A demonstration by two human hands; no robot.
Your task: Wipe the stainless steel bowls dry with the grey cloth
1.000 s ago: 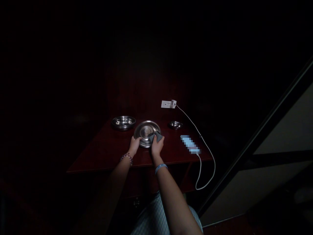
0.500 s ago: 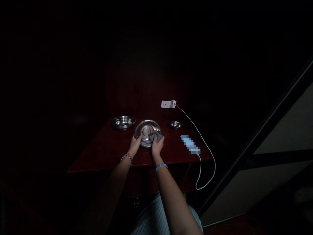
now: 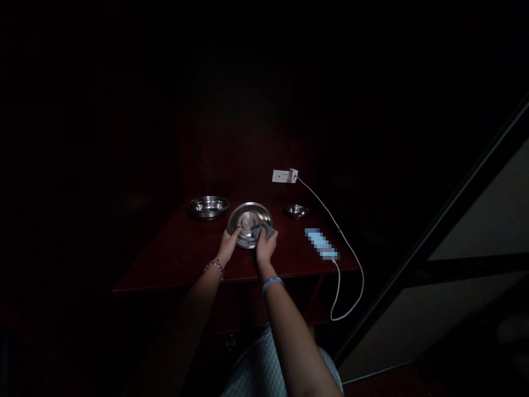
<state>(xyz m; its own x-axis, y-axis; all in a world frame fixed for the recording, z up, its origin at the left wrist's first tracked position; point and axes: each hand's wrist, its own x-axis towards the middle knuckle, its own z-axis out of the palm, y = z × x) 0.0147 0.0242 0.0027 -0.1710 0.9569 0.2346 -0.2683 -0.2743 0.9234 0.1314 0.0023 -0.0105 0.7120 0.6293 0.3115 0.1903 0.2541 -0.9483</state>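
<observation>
A round steel plate [image 3: 247, 218] is tilted up on the dark red table [image 3: 182, 259]. My left hand [image 3: 228, 245] grips the plate's near left rim, fingers closed on it. My right hand [image 3: 265, 246] presses a small grey cloth [image 3: 265, 230] against the plate's lower right part, fingers closed on the cloth. A beaded bracelet sits on my left wrist and a blue band on my right.
A steel bowl [image 3: 209, 207] stands at the back left, a small steel bowl [image 3: 297, 210] at the back right. A phone [image 3: 321, 244] lies right of my hands, its white cable [image 3: 351, 259] running to a wall socket [image 3: 285, 176]. The room is very dark.
</observation>
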